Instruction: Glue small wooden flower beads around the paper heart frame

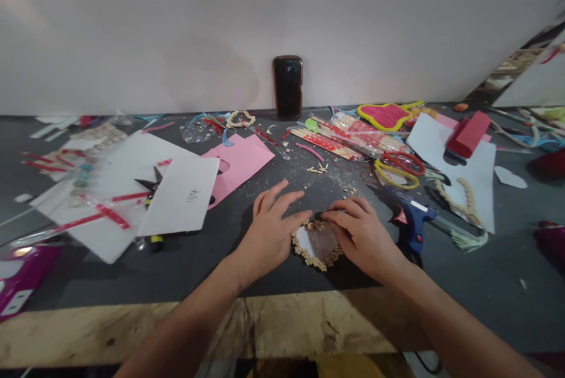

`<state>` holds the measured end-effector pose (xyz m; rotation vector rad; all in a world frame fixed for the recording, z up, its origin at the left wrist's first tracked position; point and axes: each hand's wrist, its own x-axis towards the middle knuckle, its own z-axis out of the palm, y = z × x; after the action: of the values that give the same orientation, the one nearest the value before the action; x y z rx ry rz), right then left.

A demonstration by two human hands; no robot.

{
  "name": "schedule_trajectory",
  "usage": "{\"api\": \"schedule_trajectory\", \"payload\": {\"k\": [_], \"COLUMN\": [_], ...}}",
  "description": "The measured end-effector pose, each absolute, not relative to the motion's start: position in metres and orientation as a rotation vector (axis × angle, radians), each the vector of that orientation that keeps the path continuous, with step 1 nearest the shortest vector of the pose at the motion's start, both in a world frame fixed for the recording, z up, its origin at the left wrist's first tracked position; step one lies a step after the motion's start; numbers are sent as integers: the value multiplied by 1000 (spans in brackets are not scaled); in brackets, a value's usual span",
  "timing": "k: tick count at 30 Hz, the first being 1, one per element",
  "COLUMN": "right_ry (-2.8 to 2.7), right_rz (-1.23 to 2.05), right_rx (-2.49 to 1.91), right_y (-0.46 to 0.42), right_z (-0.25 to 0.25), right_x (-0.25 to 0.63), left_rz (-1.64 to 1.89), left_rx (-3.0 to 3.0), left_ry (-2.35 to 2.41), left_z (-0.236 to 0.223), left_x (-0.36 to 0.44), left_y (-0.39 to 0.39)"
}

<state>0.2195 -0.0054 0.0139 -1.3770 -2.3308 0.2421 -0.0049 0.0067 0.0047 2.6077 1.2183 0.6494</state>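
Note:
A small heart-shaped piece with a rim of tiny wooden beads lies on the dark mat near the front. My left hand rests beside its left edge, fingers stretched out and spread, fingertips touching the top of the rim. My right hand lies over its right edge, fingers extended and pressing on the beaded rim. Neither hand lifts it.
Blue glue gun sits right of my right hand. White sheets, black scissors, pink paper lie left. Wooden sticks, red and yellow scissors, a red box, a phone against the wall.

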Motion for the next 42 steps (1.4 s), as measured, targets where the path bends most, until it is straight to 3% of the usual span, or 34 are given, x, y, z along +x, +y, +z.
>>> {"api": "schedule_trajectory", "payload": {"k": [10, 26, 42], "right_ry": [-2256, -1934, -1924], "right_rz": [182, 229, 302], "right_rx": [-1357, -1193, -1262], "right_y": [2, 2, 7], "right_z": [34, 14, 11], "right_x": [241, 246, 248], "left_rz": [797, 1182, 1176], "left_rx": [2389, 2369, 2317], "left_ry": [1295, 1253, 1362], "left_z": [12, -8, 5], "left_x": [-6, -8, -5], "left_y": [10, 24, 25]}}
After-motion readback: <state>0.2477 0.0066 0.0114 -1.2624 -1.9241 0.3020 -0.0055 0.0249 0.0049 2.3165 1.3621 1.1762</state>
